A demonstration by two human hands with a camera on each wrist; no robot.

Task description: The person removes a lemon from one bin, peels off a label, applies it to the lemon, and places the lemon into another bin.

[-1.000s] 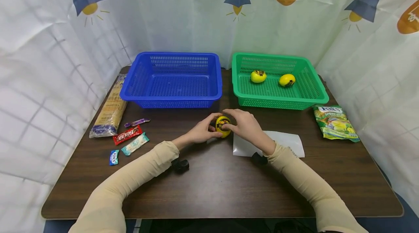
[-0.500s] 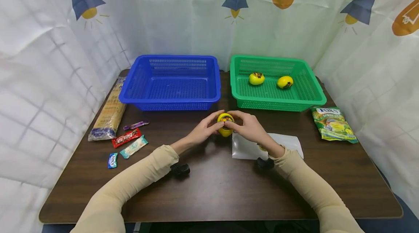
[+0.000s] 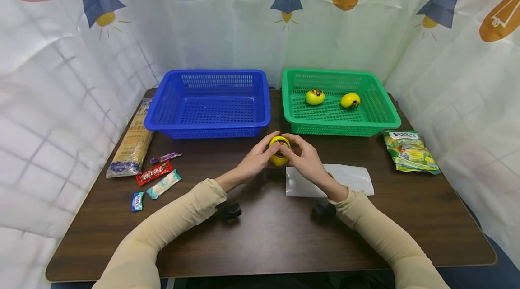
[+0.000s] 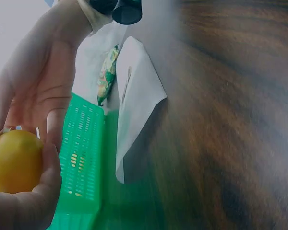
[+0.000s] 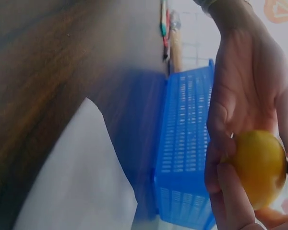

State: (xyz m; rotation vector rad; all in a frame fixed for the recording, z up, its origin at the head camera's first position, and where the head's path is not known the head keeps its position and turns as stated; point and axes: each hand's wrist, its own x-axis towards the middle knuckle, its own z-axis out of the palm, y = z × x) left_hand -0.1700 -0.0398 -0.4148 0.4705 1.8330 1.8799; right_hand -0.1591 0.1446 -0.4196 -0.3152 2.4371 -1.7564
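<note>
Both hands hold a yellow fruit (image 3: 278,161) above the table's middle in the head view. It has a round black-and-yellow sticker (image 3: 281,141) on its upper side, partly covered by the thumbs. My left hand (image 3: 253,162) grips it from the left, and my right hand (image 3: 307,161) from the right. Both thumbs press on the sticker. In the left wrist view the fruit (image 4: 15,163) looks smooth and orange-yellow; the right wrist view shows the fruit (image 5: 263,163) between curled fingers. A white sheet (image 3: 349,180) lies under the right forearm.
A blue basket (image 3: 207,131) stands at the back left. In the green basket (image 3: 345,129) at the back right lie two yellow fruits (image 3: 315,96). Several wrapped candies (image 3: 154,173) and a long tan package (image 3: 132,144) lie left; a green FOX'S bag (image 3: 411,151) lies right.
The thumbs have moved from the fruit's sides onto its sticker, and both hands have closed in around it. The hands and fruit have risen slightly. The head view has shifted a little.
</note>
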